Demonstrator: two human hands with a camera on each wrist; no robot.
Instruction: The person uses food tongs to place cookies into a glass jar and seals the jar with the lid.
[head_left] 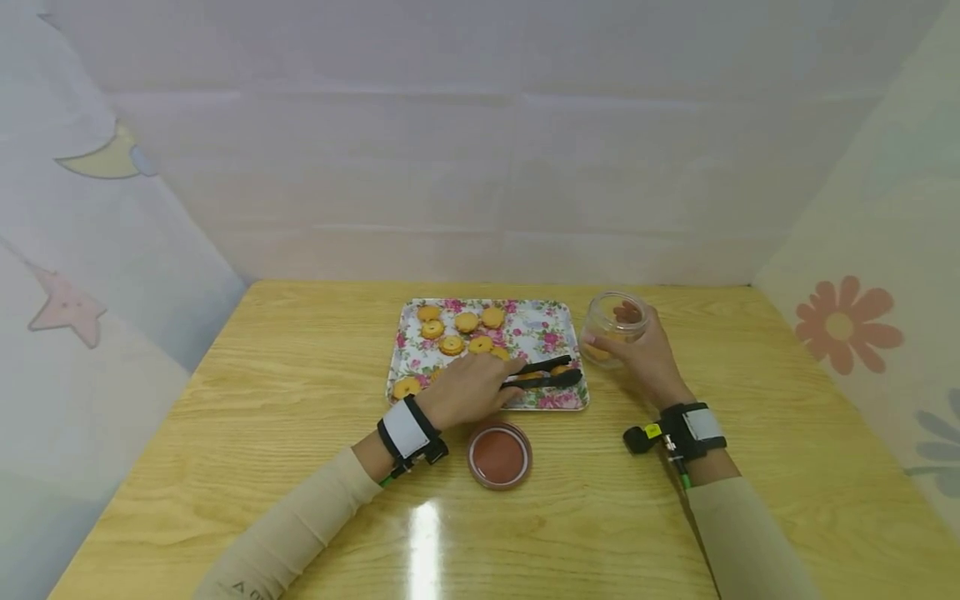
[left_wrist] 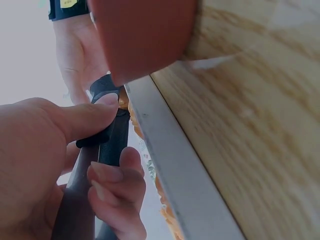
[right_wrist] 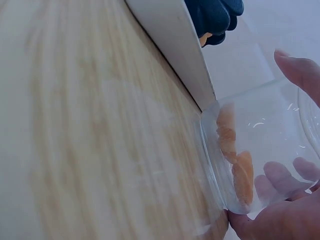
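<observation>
A floral tray [head_left: 555,321] with several round cookies [head_left: 467,322] lies mid-table. My left hand [head_left: 468,388] grips black tongs [head_left: 546,372] over the tray's near right part; the tong tips close on a cookie there. In the left wrist view my thumb [left_wrist: 82,120] and fingers curl round the tong handles [left_wrist: 95,180] beside the tray's rim [left_wrist: 170,165]. My right hand [head_left: 645,354] holds a clear glass jar [head_left: 615,327] standing right of the tray. Cookie pieces [right_wrist: 235,160] lie inside the jar [right_wrist: 270,145].
A reddish-brown jar lid [head_left: 499,455] lies on the wooden table [head_left: 300,433] just in front of the tray. Fabric walls enclose the table at the back and both sides.
</observation>
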